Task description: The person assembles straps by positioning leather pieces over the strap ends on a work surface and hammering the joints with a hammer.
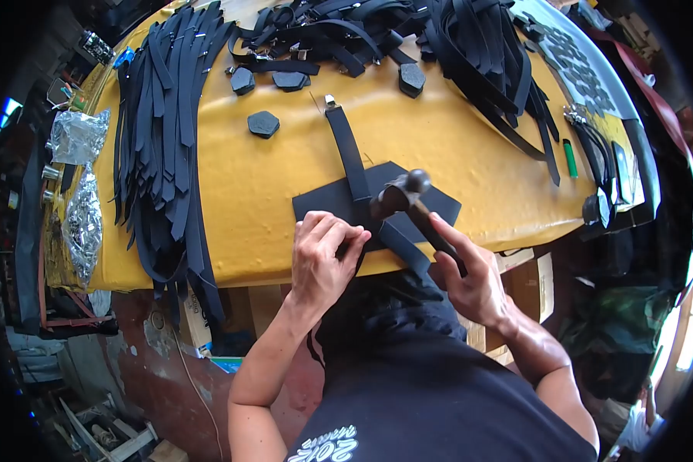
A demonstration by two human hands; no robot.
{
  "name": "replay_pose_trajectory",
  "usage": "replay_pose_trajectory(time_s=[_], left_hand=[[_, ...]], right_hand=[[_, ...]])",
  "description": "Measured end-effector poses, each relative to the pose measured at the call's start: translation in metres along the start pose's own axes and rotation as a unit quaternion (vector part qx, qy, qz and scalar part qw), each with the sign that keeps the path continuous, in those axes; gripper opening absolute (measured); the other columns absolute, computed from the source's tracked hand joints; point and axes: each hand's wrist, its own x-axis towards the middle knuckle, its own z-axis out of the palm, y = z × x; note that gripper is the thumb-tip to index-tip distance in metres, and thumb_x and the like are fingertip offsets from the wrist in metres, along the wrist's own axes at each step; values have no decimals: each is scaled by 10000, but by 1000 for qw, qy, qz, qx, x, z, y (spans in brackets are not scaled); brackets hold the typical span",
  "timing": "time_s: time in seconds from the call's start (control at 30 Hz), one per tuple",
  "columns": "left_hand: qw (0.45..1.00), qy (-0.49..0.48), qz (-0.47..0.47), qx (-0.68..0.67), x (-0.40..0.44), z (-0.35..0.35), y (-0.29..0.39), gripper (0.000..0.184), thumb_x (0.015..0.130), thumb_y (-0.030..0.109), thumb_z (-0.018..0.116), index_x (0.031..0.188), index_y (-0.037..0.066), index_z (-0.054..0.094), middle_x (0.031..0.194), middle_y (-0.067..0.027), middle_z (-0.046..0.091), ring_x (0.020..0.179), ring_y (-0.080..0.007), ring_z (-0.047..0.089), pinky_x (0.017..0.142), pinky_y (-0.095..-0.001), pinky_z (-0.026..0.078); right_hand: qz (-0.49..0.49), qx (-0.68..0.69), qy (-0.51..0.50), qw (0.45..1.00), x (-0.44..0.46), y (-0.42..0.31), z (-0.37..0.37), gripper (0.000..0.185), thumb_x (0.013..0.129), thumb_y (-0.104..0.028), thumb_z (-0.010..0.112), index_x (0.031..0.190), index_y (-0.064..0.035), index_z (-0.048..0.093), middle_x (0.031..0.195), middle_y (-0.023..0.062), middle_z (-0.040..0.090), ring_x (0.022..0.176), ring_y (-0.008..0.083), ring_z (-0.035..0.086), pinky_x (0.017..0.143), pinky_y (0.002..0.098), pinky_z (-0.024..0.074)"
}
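My right hand [473,281] is wrapped round the wooden handle of a ball-peen hammer [417,182], whose metal head is over a black strap [347,150]. The strap lies across a dark flat angular sheet [316,202] near the table's front edge and has a metal clip [330,102] at its far end. Beside the hammer head, my left hand [322,250] has thumb and fingers pinched together at the sheet. What the pinch holds, if anything, is too small or hidden to name. Another black strap piece [404,245] extends over the near edge.
Bundles of black straps lie on the yellow table cover [246,185] at left [165,115] and right [485,69]. Several dark angular pieces [263,124] sit toward the back. A green marker [569,158] is at right, and a clear bag of metal parts [83,223] at left.
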Motion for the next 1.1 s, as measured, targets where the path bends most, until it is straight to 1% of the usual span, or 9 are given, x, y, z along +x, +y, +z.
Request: replay_pose_trajectory(time_s=[0.13,0.23,0.37,0.5,0.53,0.57,0.63,0.83,1.1], left_hand=[[1000,2,-12,-1,-4,0,1,145,813,126,837,795,55,712,787,-59,669,873,-277,616,813,-399,473],[1000,11,1,0,4,3,0,156,815,128,836,785,57,700,774,-59,659,865,-275,613,805,-404,467],[1000,1,-12,-4,-1,3,0,164,810,123,839,777,55,693,773,-60,658,864,-278,613,799,-409,467],[1000,9,3,-9,2,1,0,160,794,101,844,774,62,691,765,-60,651,861,-282,611,801,-401,467],[1000,11,7,-9,4,2,-2,158,792,99,844,774,64,691,766,-59,652,862,-281,611,800,-400,466],[1000,-2,5,-11,0,1,-2,157,790,96,845,775,66,692,767,-58,652,863,-280,611,800,-399,466],[1000,12,7,-8,5,3,-1,153,788,87,842,770,69,691,768,-52,649,853,-275,611,795,-397,465],[1000,8,3,-15,0,1,-1,157,799,106,840,778,70,688,760,-49,640,850,-271,609,792,-395,460],[1000,2,-6,-19,-1,0,0,145,805,114,835,785,59,702,762,-49,643,860,-271,608,810,-394,462]], right_hand=[[-57,-17,57,997,-10,5,9,580,967,26,608,1519,-78,462,1025,237,681,832,404,684,760,386,567],[-39,-68,-35,996,-7,11,13,594,957,29,606,1522,-84,463,956,227,666,793,412,662,715,439,542],[-58,-19,46,997,1,0,4,589,962,14,613,1523,-94,469,913,221,651,761,411,638,703,421,534],[-72,-86,-23,993,13,7,11,620,947,10,632,1525,-150,476,812,199,594,707,407,609,651,459,514],[-45,-128,-59,989,17,2,-3,605,917,54,617,1492,-108,520,910,225,674,746,392,660,694,408,537],[-104,-102,-30,989,23,-1,-5,664,928,16,646,1539,-163,455,777,183,569,681,397,599,627,464,502],[-134,-117,-11,984,25,-9,-9,701,909,26,651,1548,-172,444,771,166,560,661,381,592,597,456,497],[-121,-193,-114,967,42,-19,-16,698,862,99,630,1493,-181,530,748,150,559,607,354,578,550,436,483],[-133,-207,-105,963,46,-10,-13,711,872,59,653,1520,-185,491,761,138,557,603,347,576,548,433,487]])
